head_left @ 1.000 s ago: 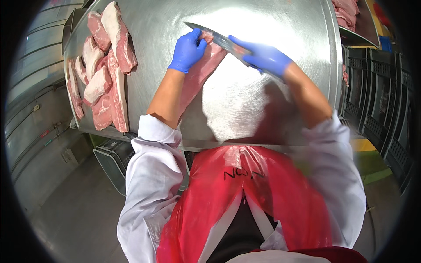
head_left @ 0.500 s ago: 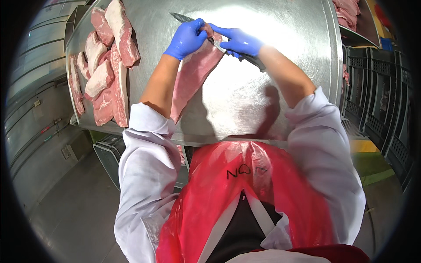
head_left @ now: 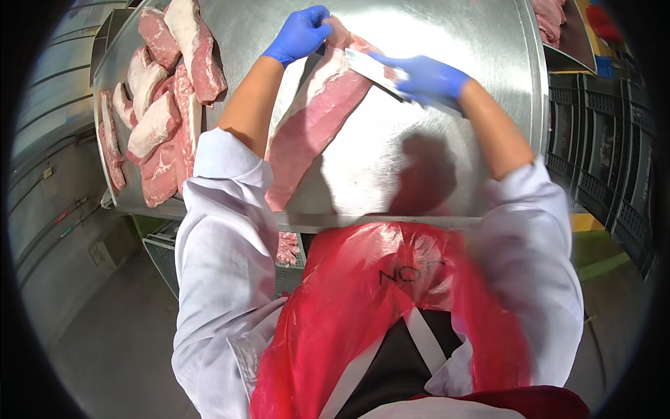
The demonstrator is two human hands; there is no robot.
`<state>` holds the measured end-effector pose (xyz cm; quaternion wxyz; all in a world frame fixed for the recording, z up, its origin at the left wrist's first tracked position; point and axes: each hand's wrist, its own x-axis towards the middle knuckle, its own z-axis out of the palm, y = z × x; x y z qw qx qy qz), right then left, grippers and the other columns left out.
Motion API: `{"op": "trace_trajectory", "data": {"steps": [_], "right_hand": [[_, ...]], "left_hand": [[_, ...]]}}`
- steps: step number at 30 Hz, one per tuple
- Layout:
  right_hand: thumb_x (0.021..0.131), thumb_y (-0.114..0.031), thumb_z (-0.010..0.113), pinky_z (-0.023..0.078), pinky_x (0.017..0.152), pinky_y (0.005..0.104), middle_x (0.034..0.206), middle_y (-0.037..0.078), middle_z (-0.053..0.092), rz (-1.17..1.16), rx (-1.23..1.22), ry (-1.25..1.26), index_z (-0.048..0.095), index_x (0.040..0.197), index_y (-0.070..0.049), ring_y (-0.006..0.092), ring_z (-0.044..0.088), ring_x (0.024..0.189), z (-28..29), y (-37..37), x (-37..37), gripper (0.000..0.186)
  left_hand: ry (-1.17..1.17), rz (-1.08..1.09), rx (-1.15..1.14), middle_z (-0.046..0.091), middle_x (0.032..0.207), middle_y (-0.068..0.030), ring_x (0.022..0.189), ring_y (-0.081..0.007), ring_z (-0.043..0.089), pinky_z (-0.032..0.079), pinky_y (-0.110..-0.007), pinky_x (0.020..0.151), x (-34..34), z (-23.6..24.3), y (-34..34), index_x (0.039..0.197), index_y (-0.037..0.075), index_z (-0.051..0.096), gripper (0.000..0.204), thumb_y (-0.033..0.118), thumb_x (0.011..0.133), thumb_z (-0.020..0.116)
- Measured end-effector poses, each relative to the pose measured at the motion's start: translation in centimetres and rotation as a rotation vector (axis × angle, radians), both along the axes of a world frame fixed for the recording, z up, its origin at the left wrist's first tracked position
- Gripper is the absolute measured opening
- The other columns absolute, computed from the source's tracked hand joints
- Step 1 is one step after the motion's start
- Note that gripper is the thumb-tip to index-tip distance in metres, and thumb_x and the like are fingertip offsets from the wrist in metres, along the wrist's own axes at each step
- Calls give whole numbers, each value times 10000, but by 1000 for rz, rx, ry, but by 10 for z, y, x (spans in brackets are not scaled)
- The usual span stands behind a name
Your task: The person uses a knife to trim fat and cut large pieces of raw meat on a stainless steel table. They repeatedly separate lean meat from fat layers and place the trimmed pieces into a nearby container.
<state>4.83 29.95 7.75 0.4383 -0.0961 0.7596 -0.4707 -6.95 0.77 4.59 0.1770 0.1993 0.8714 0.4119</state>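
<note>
Head view: the meat (head_left: 315, 115) lies slantwise on the steel table (head_left: 488, 164), far end up. My left hand (head_left: 299, 36) looks pinched on that end; my right hand (head_left: 434, 79), blurred, wraps the knife (head_left: 370, 68), blade at the meat's right edge. Best, I judge, to pull the end taut, angle the blade shallow and leave the left fingertips outside its path. Cuts (head_left: 157, 130) are piled leftward.

hands (head_left: 299, 36): blue-gloved | meat strip (head_left: 315, 126): pink, white-streaked | apron (head_left: 356, 286): red | sleeves (head_left: 227, 244): white | tabletop (head_left: 481, 160): silver-grey
</note>
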Motion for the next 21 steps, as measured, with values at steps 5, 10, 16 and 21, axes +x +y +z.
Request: {"op": "trace_trajectory", "data": {"steps": [5, 10, 16, 21], "right_hand": [[928, -29, 514, 531, 529, 253, 778, 32, 610, -75, 4, -21, 358, 1604, -298, 92, 557, 562, -1, 0, 21, 745], [941, -28, 502, 540, 616, 278, 762, 7, 599, -195, -56, 13, 399, 1577, -376, 91, 544, 602, 10, -50, 10, 733], [924, -77, 492, 569, 569, 271, 816, 55, 663, 14, 82, 129, 286, 1614, -381, 124, 624, 598, -8, -21, 25, 782], [959, -103, 477, 568, 583, 307, 719, 48, 580, -131, -81, -10, 245, 1634, -339, 132, 560, 562, 12, -73, 27, 752]], "left_hand": [[-131, 2, 133, 609, 818, 23, 754, -54, 543, 470, -254, 691, -17, -20, -8, 1021, 21, 660, 138, 132, 941, 640], [-36, -65, 145, 635, 867, 9, 802, -72, 563, 483, -267, 752, -24, -1, -7, 1006, 13, 655, 139, 136, 943, 645], [-36, -67, 247, 618, 843, 23, 802, -74, 565, 470, -256, 749, -37, -16, -27, 953, 22, 636, 111, 132, 954, 639], [66, -34, 284, 597, 810, 16, 789, -71, 554, 463, -258, 718, -40, -8, -45, 927, 41, 620, 92, 129, 938, 647]]}}
